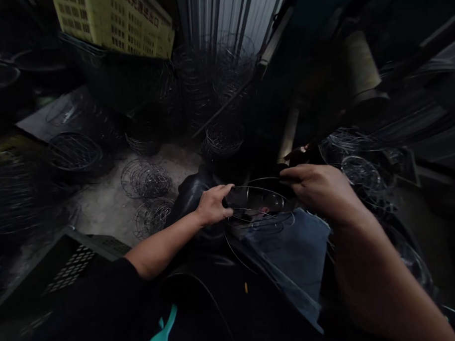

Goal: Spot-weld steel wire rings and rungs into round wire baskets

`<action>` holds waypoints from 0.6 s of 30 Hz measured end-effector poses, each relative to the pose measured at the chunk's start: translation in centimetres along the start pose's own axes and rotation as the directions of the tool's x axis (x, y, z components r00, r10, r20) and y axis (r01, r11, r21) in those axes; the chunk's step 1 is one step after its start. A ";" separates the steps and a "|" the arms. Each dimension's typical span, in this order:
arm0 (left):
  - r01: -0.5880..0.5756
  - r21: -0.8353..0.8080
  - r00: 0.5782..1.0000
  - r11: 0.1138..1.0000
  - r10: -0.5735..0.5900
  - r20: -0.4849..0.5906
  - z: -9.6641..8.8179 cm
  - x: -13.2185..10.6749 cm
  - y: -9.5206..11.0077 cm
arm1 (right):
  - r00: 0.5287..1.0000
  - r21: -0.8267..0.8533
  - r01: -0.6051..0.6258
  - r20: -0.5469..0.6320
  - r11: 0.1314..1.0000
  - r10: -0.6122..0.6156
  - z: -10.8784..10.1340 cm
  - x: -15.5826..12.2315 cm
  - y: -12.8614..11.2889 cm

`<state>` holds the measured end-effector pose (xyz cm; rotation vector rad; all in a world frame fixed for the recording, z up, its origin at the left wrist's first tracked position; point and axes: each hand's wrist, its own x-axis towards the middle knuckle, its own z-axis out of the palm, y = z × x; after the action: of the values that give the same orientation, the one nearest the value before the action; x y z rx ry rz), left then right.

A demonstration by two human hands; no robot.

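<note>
Thin bent wire forms a loose round frame (258,186) in front of me, between my two hands. My left hand (213,206) is at its left side, thumb and forefinger curved with a gap between them, strands meeting both fingertips. My right hand (319,189) pinches the wire at the upper right, next to a dark machine part with a lit copper-coloured tip (299,152). Below the frame lies a blue denim cloth (290,260), draped over my lap. One wire end curves down past my left hand. Dim light hides the finer joints of the wire.
Coiled wire frames (145,179) lie on the floor to the left, and more stand stacked (222,141) ahead. A yellow crate (121,25) rests on a dark bin at the upper left. A green crate (66,268) is by my left arm. Wire bundles (362,173) sit at the right.
</note>
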<state>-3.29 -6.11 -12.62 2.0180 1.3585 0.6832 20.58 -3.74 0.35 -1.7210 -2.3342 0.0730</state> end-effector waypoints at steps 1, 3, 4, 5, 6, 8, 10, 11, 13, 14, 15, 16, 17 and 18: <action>-0.063 -0.009 0.998 0.998 0.063 -0.025 -0.5 0.7 0.2 | 1.000 0.071 -0.009 0.004 0.997 0.009 -0.3 0.1 0.4; -0.195 0.014 0.978 0.981 0.195 -0.078 -1.4 2.2 0.7 | 0.999 0.202 -0.035 0.005 0.979 0.035 -0.9 0.3 1.3; -0.250 0.042 0.962 0.967 0.253 -0.105 -1.8 3.0 1.0 | 0.999 0.261 -0.049 -0.008 0.964 0.053 -1.2 0.3 1.7; -0.297 0.076 0.944 0.952 0.305 -0.125 -2.1 3.9 1.3 | 0.997 0.318 -0.064 -0.027 0.946 0.077 -1.4 0.3 2.2; -0.336 0.110 0.927 0.935 0.349 -0.136 -2.4 4.7 1.6 | 0.993 0.373 -0.080 -0.049 0.924 0.106 -1.6 0.3 2.6; -0.401 0.167 0.897 0.901 0.423 -0.128 -2.7 6.3 2.2 | 0.984 0.469 -0.105 -0.080 0.877 0.161 -1.9 0.2 3.4; -0.444 0.202 0.875 0.873 0.471 -0.113 -2.7 7.7 2.8 | 0.974 0.536 -0.137 -0.083 0.833 0.213 -1.9 0.0 4.2; -0.460 0.212 0.865 0.862 0.489 -0.115 -2.6 8.3 3.1 | 0.969 0.561 -0.156 -0.073 0.813 0.236 -1.7 -0.2 4.6; -0.488 0.223 0.842 0.844 0.523 -0.136 -2.2 9.4 3.4 | 0.965 0.609 -0.191 -0.026 0.769 0.260 -1.1 -0.6 5.2; -0.507 0.222 0.827 0.833 0.542 -0.147 -1.9 9.8 3.5 | 0.963 0.636 -0.208 0.000 0.743 0.269 -0.5 -0.8 5.5; -0.526 0.217 0.813 0.822 0.562 -0.156 -1.5 10.1 3.5 | 0.960 0.662 -0.222 0.019 0.715 0.281 0.1 -1.0 5.8; -0.546 0.211 0.799 0.811 0.580 -0.162 -1.2 10.4 3.5 | 0.952 0.689 -0.234 0.021 0.686 0.304 0.9 -1.2 6.0; -0.563 0.207 0.785 0.800 0.596 -0.169 -0.8 10.6 3.4 | 0.941 0.717 -0.243 0.010 0.653 0.340 1.7 -1.4 6.2; -0.577 0.205 0.773 0.790 0.610 -0.176 -0.5 10.8 3.4 | 0.922 0.747 -0.248 -0.014 0.617 0.387 2.5 -1.6 6.4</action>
<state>2.17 3.11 -8.97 2.5804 0.8738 1.1634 26.47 -3.00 -3.45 -1.5694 -1.4872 0.7867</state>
